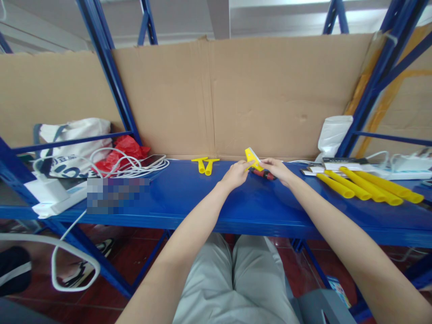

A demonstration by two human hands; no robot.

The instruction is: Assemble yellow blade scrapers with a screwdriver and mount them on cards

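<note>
A yellow scraper head (253, 157) with a pale metal-looking strip along one edge is held tilted above the blue shelf (189, 198). My left hand (235, 174) grips its lower left side, fingers closed. At its right end, my right hand (277, 170) pinches it between thumb and fingers. Just below, a red and black tool (265, 174) lies on the shelf, partly hidden by the scraper head and my right hand; its exact kind does not show. Two yellow T-shaped pieces (208, 167) with short round sockets lie side by side to the left.
Several yellow tubes (357, 184) lie at right, beside a white bag (334, 135). At left are coiled white cables (145, 167), a red plastic bag (126, 148), a white cloth bag (81, 135) and a power strip (64, 200). Cardboard (263, 94) stands behind. Another person's shoe (81, 272) shows below left.
</note>
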